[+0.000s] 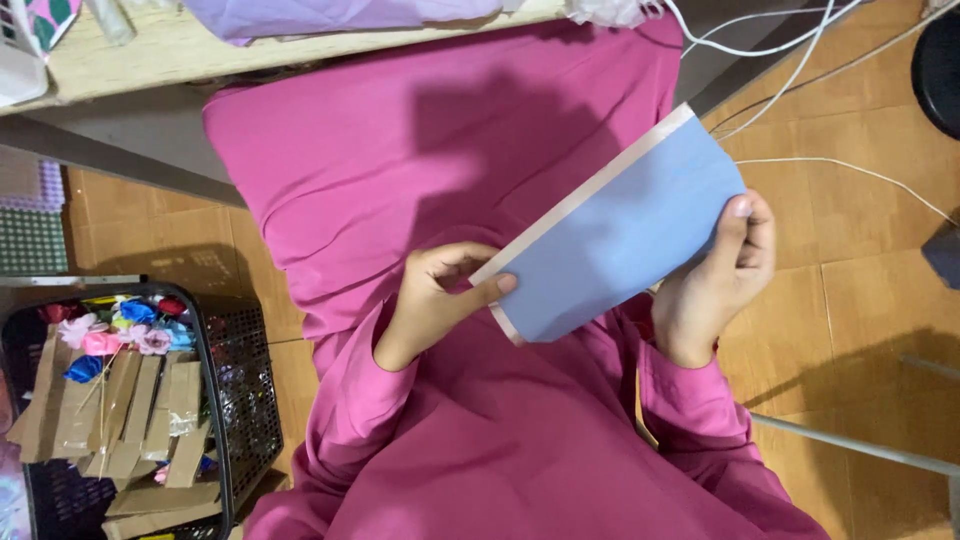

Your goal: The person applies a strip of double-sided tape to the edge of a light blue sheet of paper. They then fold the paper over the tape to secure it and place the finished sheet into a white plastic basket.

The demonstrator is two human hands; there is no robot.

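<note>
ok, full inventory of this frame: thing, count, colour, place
sheet: 1, blue with pale edge strip, held over the lap between both hands
basket: 1, black mesh, floor, lower left
flowers: several, pink, blue, red, inside the basket
cardboard strips: several, brown, inside the basket
cables: a few, white, floor, upper right
table: 1, pale wood, top edge
cloth: 1, lilac, on the table
floor: brown tiles
garment: 1, magenta, covers lap and arms
left hand: pinches the sheet's lower-left corner
right hand: grips the sheet's right edge
</note>
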